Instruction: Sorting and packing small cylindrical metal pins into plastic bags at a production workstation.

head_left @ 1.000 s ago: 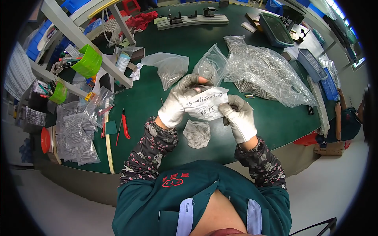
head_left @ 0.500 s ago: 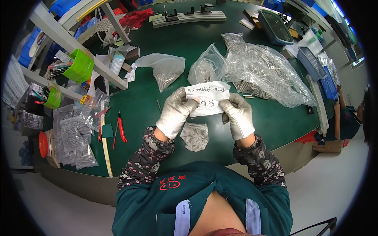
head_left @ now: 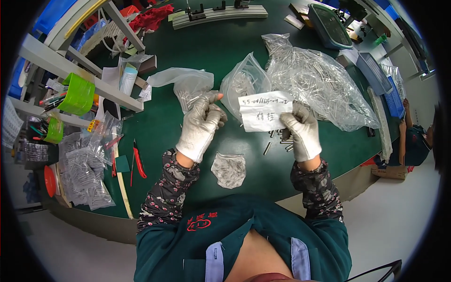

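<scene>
My right hand [head_left: 303, 129], in a worn white glove, pinches the right edge of a white paper slip [head_left: 259, 114] with handwriting on it. My gloved left hand [head_left: 201, 126] is off the slip, its fingers partly bent and apart, holding nothing I can see. A bare fingertip shows at its top. Just beyond it lies a clear bag of metal pins [head_left: 185, 87]. Behind the slip stands an open clear bag [head_left: 246, 77] with metal parts inside. A large clear bag of pins [head_left: 324, 77] spreads to the right. Loose pins [head_left: 268, 148] lie below the slip.
A crumpled grey-white piece [head_left: 229, 170] lies near me. Red-handled pliers [head_left: 139, 162] and bagged pins [head_left: 87, 169] are at left, under a grey metal frame [head_left: 70, 66]. A metal rail fixture [head_left: 221, 16] is at the back, blue baskets [head_left: 373, 70] at right. Another person [head_left: 418, 141] is beyond.
My left hand has let go of the paper slip and moved left. My right hand has carried the slip a little right. Loose pins now show below the slip.
</scene>
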### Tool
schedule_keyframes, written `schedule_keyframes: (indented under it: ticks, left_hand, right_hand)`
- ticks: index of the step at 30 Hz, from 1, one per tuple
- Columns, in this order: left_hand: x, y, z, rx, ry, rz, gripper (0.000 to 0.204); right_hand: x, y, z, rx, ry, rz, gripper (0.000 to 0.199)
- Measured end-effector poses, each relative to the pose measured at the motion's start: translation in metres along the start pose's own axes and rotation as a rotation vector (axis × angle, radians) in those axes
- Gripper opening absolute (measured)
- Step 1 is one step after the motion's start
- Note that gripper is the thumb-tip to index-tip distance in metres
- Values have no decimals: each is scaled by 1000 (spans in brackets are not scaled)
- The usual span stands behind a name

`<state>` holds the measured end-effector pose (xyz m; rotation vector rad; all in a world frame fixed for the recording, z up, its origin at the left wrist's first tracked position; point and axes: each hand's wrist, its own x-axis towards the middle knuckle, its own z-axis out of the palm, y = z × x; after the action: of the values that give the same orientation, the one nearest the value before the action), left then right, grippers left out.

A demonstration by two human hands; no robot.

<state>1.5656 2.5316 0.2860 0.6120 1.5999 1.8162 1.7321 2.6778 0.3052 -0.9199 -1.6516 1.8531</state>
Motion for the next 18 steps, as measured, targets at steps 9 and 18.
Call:
schedule_keyframes:
  ticks: [9, 18]
  left_hand:
    - [29, -2, -1, 1210, -340, 554, 43]
    - [19, -8, -5, 1014, -252, 470, 22]
  right_hand:
    - [18, 20, -56, -472, -407, 149, 14]
    - [34, -6, -6, -858, 101, -662, 13]
